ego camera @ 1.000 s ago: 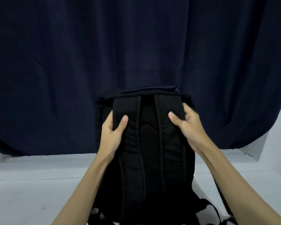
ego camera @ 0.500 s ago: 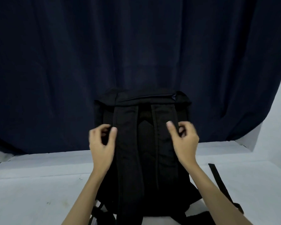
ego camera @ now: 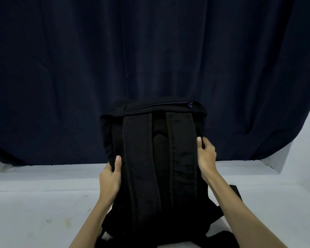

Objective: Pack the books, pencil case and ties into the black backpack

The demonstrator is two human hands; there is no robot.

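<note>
The black backpack stands upright on the white table, its strap side facing me and its top flap shut. My left hand grips its left edge, thumb on the back panel and fingers wrapped behind. My right hand grips the right edge a little higher, thumb forward. Books, pencil case and ties are not visible.
A dark navy curtain hangs close behind the backpack and fills the background. Loose black straps lie on the table to the right and at the pack's base. A pale wall shows at the right.
Both hands let go of the shoulder straps, slid outward and down, and now hold the backpack by its sides. The pack sits lower in view.
</note>
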